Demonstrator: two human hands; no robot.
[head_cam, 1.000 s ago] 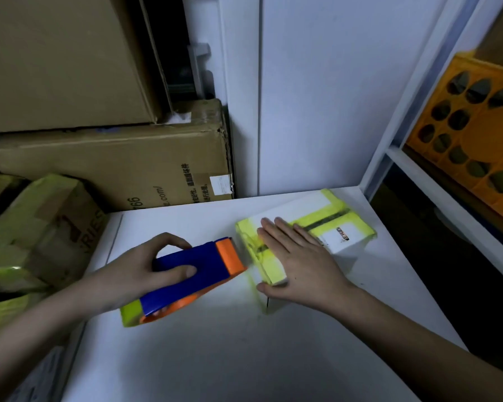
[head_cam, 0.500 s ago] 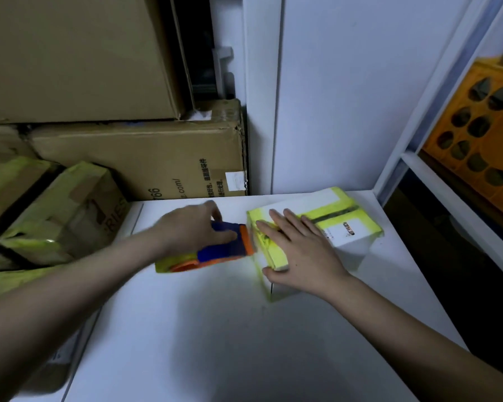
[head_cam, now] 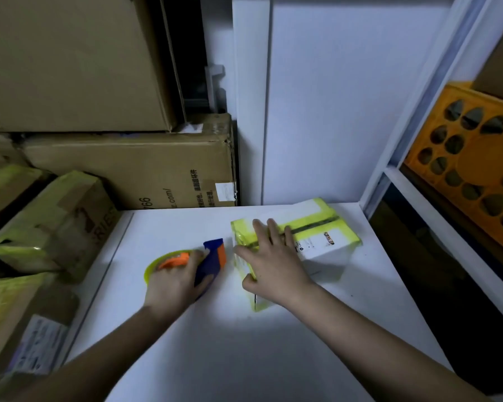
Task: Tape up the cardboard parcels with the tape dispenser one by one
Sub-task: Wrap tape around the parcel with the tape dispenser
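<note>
Parcel (head_cam: 317, 242) lies on the white table (head_cam: 273, 358) beneath your right hand (head_cam: 273, 265), fingers spread flat across its yellow-taped top. Your left hand (head_cam: 172, 282) grips the tape dispenser (head_cam: 212, 259) just beside it. Cardboard boxes (head_cam: 128, 169) stand behind.

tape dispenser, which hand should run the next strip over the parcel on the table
Left. The left hand already grips the tape dispenser just beside the parcel on the white table. The right hand lies flat on the parcel, steadying it.
</note>
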